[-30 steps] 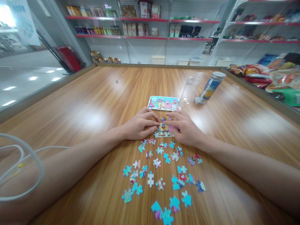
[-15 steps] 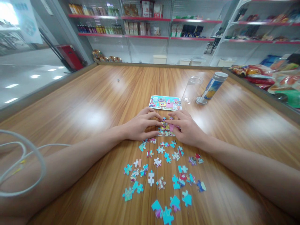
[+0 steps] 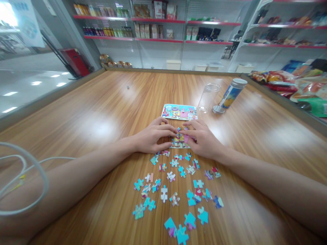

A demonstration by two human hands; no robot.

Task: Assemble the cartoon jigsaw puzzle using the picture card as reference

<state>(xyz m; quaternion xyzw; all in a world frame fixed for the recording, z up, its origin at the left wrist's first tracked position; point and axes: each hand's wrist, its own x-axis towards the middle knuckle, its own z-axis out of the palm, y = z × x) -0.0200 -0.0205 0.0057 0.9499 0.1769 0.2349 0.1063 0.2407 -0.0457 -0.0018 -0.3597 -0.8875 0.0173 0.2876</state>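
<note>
A partly assembled jigsaw puzzle (image 3: 179, 139) with yellow, pink and blue cartoon figures lies on the table, its sides covered by my fingers. My left hand (image 3: 155, 136) rests at its left side, fingers spread and fingertips touching it. From the right, my right hand (image 3: 203, 137) reaches over it with the fingers apart, thumb and index finger on the pieces. Whether a single piece is pinched under the fingertips is hidden. Just beyond lies a printed picture card (image 3: 179, 112) with similar figures. Nearer to me, several loose puzzle pieces (image 3: 182, 234) are scattered, mostly light blue.
Behind my right hand stand a clear plastic cylinder (image 3: 208, 97) and a blue printed canister (image 3: 233, 93), with a round metal lid (image 3: 218, 109) beside them. A white cable (image 3: 43, 183) loops over my left forearm. Packaged goods (image 3: 281, 80) lie past the table's right edge.
Both hands stay on the puzzle in almost the same pose, with only slight movement at the fingertips. The whole view has shifted a little.
</note>
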